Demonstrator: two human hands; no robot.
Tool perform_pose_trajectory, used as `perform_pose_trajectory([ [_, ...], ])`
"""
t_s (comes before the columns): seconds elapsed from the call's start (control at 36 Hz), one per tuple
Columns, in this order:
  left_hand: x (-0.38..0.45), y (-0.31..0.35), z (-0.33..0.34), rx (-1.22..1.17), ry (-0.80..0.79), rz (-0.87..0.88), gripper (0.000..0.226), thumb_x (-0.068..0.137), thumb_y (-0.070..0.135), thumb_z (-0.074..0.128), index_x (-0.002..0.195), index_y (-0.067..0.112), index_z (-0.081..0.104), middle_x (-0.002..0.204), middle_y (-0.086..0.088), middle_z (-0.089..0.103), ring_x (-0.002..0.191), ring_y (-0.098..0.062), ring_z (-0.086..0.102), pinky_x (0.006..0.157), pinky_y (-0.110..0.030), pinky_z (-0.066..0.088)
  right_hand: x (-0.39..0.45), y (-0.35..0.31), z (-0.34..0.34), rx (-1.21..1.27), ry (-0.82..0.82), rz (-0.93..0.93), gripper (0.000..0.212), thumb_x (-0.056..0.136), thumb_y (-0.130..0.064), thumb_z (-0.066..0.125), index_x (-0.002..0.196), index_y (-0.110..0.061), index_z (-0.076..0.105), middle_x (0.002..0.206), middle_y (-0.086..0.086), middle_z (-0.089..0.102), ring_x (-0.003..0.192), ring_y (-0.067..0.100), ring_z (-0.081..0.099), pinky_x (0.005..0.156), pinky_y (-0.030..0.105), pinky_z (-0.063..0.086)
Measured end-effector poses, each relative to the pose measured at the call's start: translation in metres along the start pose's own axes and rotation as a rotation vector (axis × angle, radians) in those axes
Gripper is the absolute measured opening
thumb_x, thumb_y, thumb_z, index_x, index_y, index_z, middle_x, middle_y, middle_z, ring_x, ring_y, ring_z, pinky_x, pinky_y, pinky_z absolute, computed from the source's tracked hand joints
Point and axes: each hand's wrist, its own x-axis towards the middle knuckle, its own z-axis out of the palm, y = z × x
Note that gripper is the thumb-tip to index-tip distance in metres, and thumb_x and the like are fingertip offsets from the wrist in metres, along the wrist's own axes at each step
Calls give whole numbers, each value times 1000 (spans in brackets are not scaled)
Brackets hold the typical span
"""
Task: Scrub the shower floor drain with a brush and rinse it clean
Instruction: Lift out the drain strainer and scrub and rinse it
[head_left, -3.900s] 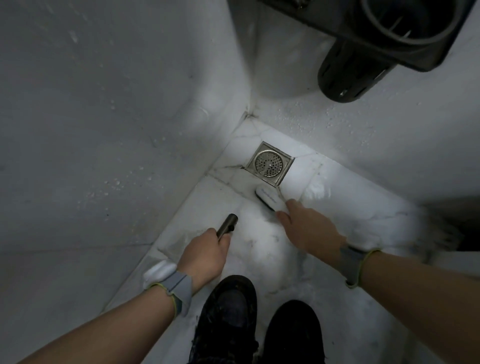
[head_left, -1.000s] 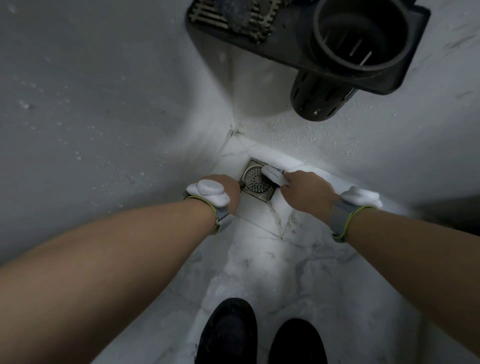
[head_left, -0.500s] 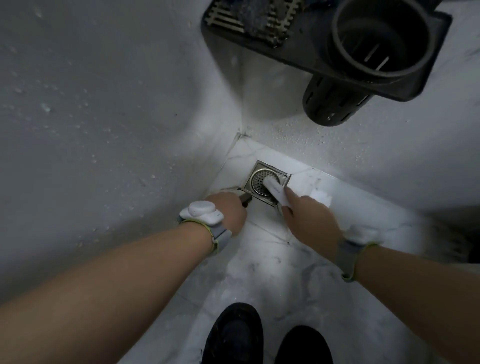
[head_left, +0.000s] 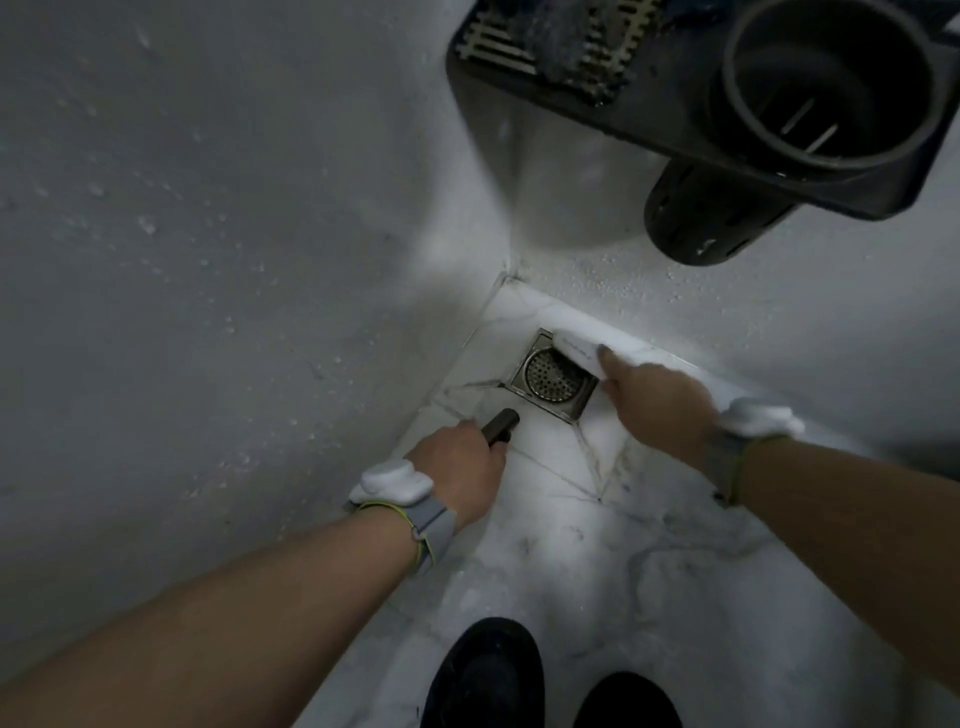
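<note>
Against the corner of the marble-veined floor (head_left: 545, 519) sits the square metal drain (head_left: 553, 375), its round grate perforated. Over its far edge lies the white brush (head_left: 575, 352), gripped by the right hand (head_left: 660, 402). Just beside the drain's near corner, the left hand (head_left: 457, 467) is wrapped around a dark cylindrical sprayer (head_left: 501, 423). Overhead hangs a black slotted caddy (head_left: 727, 104).

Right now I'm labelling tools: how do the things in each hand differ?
The white flat brush lies along the square metal drain's far edge; the dark cylindrical sprayer points at the drain from the near side, off it. Brush in right hand, sprayer in left hand. Both gripped.
</note>
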Motion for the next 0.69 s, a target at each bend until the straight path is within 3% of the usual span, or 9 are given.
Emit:
perform_pose_trajectory([
  [0.06,-2,2,-2,-27,-11,-19,45,101,51,38,109,11,57,104,-10,67,85,-28,64,59,-29,36,2,-12,-5,36,-26,5,52,104,-42,28,154,-33,20,111,10,65,96,31,65,75,38,49],
  [0.17,-5,5,-4,-54,-52,-43,42,99,49,38,106,12,55,99,-8,66,69,-23,52,49,-30,29,-10,-30,2,48,-80,-173,54,103,-46,28,154,-41,11,105,7,62,90,29,65,73,38,54],
  [0.33,-6,9,-4,-79,-63,-39,32,99,45,40,95,15,50,91,-6,64,66,-22,52,47,-29,28,10,0,-16,-74,-55,-24,54,103,-43,30,155,-38,16,122,8,63,106,30,63,82,38,49],
  [0.39,-8,10,-3,-90,-55,-38,33,99,46,39,93,16,50,91,-6,65,70,-26,57,52,-30,33,-9,1,-10,-12,-65,19,52,104,-43,28,154,-35,18,115,9,65,100,29,64,83,40,54],
  [0.47,-8,10,-4,-101,-49,-35,34,100,47,39,94,15,52,91,-6,65,75,-28,62,54,-29,36,-41,-4,0,99,-92,39,52,104,-43,28,154,-33,18,97,7,67,78,23,64,71,35,56],
  [0.58,-8,12,-6,-90,-66,-25,32,101,44,39,91,15,50,84,-4,61,59,-19,50,46,-28,26,-49,-36,5,240,-189,2,53,103,-44,32,153,-37,19,126,10,63,105,32,63,87,42,54],
  [0.69,-9,19,-5,-91,-66,-17,30,101,43,39,91,16,49,85,-3,60,61,-19,48,46,-29,25,-7,-47,-9,129,-96,-29,52,103,-35,35,152,-38,19,105,7,65,92,29,66,70,33,50],
])
